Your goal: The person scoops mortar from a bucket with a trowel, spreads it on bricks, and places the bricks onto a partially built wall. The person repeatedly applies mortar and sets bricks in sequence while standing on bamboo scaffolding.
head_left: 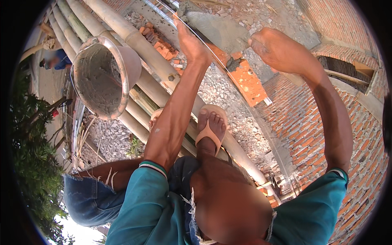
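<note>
My right hand (277, 49) is closed around the handle of a masonry trowel, whose handle end pokes out below my palm. The trowel's grey, mortar-smeared blade (220, 30) lies over the top of a narrow brick wall (249, 83). My left hand (192, 45) reaches to the wall's far part, beside a taut white string (220, 61). It is seen edge-on with a finger stretched out, and its other fingers are mostly hidden. Dark wet mortar (233, 63) sits on the orange bricks near the blade.
Bamboo poles (151, 53) run under my sandalled feet (211, 126). A mortar-coated bucket (100, 77) rests on them at left. Broken bricks (159, 43) and rubble lie below. A brick wall (326, 130) stands at right. Another person (59, 59) is at far left.
</note>
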`<state>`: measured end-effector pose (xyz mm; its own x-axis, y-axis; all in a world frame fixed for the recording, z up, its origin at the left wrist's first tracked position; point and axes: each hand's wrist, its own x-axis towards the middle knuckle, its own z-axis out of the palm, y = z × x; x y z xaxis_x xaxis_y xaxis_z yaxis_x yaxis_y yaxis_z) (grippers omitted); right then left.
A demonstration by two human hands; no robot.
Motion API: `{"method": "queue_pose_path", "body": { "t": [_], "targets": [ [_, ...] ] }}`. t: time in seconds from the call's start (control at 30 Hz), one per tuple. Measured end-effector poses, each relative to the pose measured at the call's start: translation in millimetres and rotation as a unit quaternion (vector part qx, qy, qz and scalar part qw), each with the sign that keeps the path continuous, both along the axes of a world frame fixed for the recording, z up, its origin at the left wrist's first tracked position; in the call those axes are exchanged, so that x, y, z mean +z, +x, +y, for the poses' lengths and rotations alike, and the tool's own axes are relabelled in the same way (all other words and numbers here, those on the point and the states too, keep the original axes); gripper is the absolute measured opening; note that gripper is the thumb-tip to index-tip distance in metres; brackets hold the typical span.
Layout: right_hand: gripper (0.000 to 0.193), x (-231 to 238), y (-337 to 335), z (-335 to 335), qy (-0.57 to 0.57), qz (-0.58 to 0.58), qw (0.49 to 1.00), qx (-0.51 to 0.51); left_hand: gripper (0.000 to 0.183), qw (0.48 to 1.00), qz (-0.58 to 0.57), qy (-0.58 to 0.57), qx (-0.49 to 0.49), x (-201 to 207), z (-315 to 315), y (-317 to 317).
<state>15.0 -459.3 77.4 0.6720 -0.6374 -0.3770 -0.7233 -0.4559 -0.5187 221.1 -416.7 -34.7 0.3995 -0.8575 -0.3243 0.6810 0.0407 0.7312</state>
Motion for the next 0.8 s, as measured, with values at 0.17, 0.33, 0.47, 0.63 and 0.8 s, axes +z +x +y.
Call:
{"method": "queue_pose_path", "body": {
  "t": [0.17,0.33,0.47,0.63,0.8],
  "targets": [
    [0.042,7,-7,19,-0.017,0.002,1.000,0.005,0.056,1.000,-0.022,0.009,-0.019,-4,7,0],
    [0.044,12,-16,35,0.039,-0.004,0.999,-0.024,0.068,0.998,-0.045,-0.038,-0.032,-6,9,-5],
    [0.045,23,-22,42,0.039,0.021,0.998,-0.033,0.059,1.000,-0.014,-0.014,0.022,-15,4,-5],
    [0.042,36,-21,32,0.237,-0.021,0.951,-0.199,0.071,0.999,0.015,-0.032,0.007,-27,0,15],
    [0.046,6,14,19,0.175,-0.057,0.967,-0.175,0.081,1.000,-0.007,-0.006,-0.001,-19,1,23]
  ]
}}
